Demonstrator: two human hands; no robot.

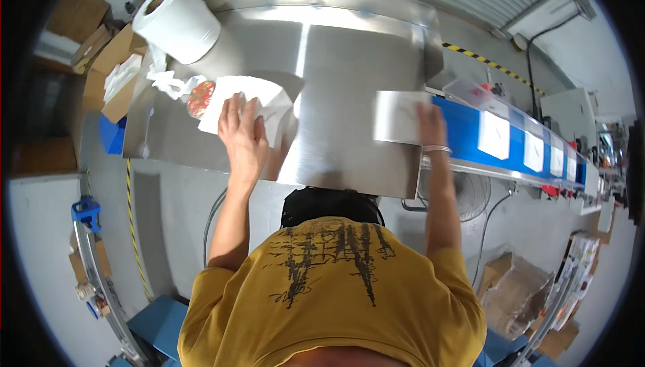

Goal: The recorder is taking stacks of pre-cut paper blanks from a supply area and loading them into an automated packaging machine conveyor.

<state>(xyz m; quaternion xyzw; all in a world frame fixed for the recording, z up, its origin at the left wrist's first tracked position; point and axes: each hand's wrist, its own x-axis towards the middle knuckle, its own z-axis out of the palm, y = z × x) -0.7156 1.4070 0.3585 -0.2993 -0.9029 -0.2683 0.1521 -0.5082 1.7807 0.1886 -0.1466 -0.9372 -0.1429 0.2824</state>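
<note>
My left hand (242,130) lies over several white square pieces (269,95), thin and paper-like, spread on the steel table. Its fingers are stretched out and slightly apart. Just left of that pile sits a small round red-and-gold patterned thing (201,99). At the table's right side, my right hand (431,125) is over the right edge of another white square piece (398,117). Both that hand and the piece are blurred by motion, so I cannot tell whether the fingers grip it.
A big white paper roll (188,28) stands at the table's back left, crumpled paper (169,85) below it. On the right, a blue conveyor belt (457,125) meets the steel table (349,112) and carries several white squares (494,134). An open cardboard box (107,61) stands left.
</note>
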